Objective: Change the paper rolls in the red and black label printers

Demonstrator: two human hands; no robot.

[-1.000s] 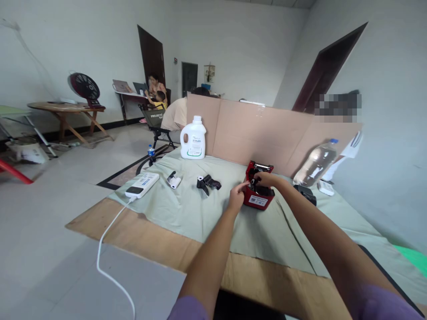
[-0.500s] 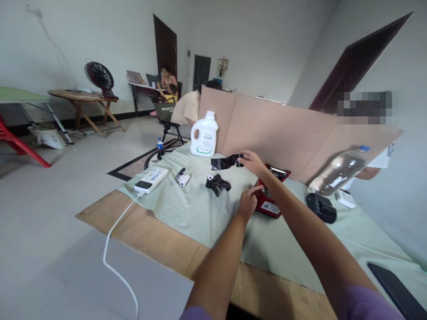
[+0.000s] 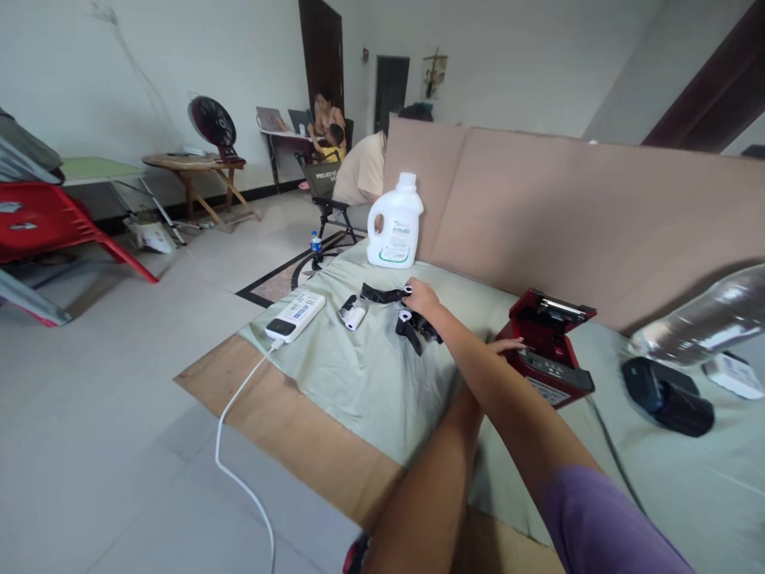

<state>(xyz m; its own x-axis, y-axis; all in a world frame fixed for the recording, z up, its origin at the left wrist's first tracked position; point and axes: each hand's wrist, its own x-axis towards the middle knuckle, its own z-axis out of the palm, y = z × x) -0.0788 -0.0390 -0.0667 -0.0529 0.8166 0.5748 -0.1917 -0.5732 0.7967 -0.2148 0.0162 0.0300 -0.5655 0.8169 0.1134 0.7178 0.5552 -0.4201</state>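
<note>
My right hand (image 3: 423, 299) is closed on a black strip (image 3: 379, 295) with a small white-cored roll at its end, held low over the cloth. Just below it lie more loosely unwound black strip rolls (image 3: 412, 331), one with a white core showing. My right forearm crosses above my left arm. Fingers of my left hand (image 3: 508, 345) are stretched against the near left side of a red and black machine (image 3: 553, 351) whose lid stands raised. The rest of that hand is hidden behind my right forearm.
Left on the cloth are a small white-and-black item (image 3: 352, 313) and a white power bank (image 3: 296, 316) with a cable. A white jug (image 3: 396, 223) stands before a cardboard screen (image 3: 538, 199). At right are a black device (image 3: 666, 395) and large clear bottle (image 3: 705, 315). People sit behind.
My right hand has lowered the black strip toward the other rolls on the cloth. My left hand stays at the red machine. The view has turned, so everything sits further right.
</note>
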